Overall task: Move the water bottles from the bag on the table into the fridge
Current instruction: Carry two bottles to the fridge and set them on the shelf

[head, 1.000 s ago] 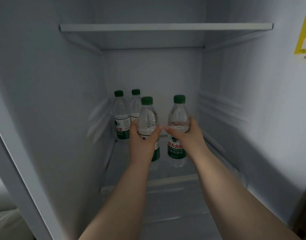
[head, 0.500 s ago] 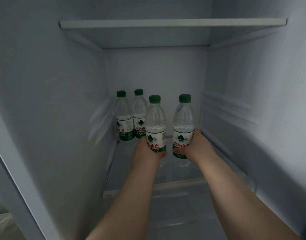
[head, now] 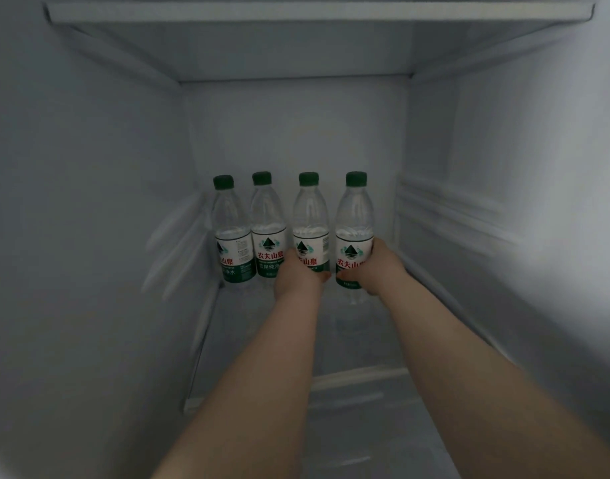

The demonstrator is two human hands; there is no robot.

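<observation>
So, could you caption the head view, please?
In the fridge, left hand grips third bottle, right hand grips fourth bottle.

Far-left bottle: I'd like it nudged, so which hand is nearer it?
Left. The left hand grips the third bottle, with only the second bottle between it and the far-left bottle; the right hand grips the rightmost bottle, further away.

Both bare forearms extend from the bottom edge of the frame up to its centre, converging. The left hand (head: 298,274) grips the third bottle (head: 310,216) at label height; the right hand (head: 383,267) grips the rightmost bottle (head: 354,216) likewise.
</observation>
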